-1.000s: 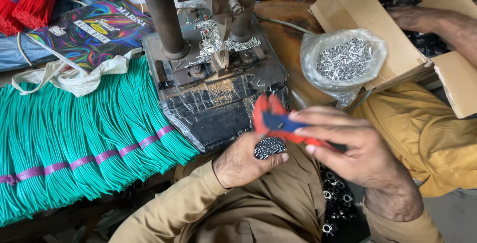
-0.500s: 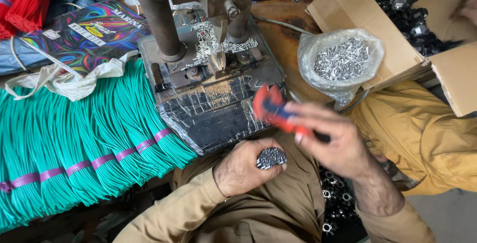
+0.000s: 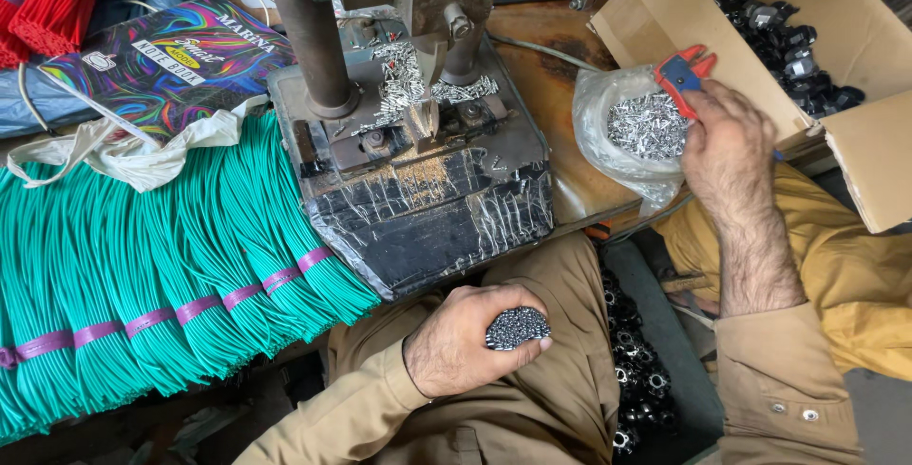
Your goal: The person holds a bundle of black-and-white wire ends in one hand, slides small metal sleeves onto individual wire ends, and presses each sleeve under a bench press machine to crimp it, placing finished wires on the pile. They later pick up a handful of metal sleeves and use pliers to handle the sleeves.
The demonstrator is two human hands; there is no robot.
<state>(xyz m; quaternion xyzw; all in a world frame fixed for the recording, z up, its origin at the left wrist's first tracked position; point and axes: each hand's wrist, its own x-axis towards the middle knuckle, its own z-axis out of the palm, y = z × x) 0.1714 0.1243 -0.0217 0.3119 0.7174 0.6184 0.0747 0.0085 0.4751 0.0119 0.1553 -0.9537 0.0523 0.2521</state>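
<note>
- So the right hand (image 3: 727, 147) has swung from above the lap out to 2 o'clock, fingers closed on red-and-blue pliers (image 3: 686, 71), which now sit over the clear bag (image 3: 638, 132) of small metal bits.
- Left hand (image 3: 465, 341) stayed at 6 o'clock on the lap, fist wrapped around a bundle (image 3: 518, 326) of dark wire ends.
- Glossy rainbow notebook (image 3: 161, 56) at 10 o'clock, cardboard box (image 3: 855, 75) at 2, cut off by the edge.
- Press (image 3: 418, 142) top is out of view.
</note>
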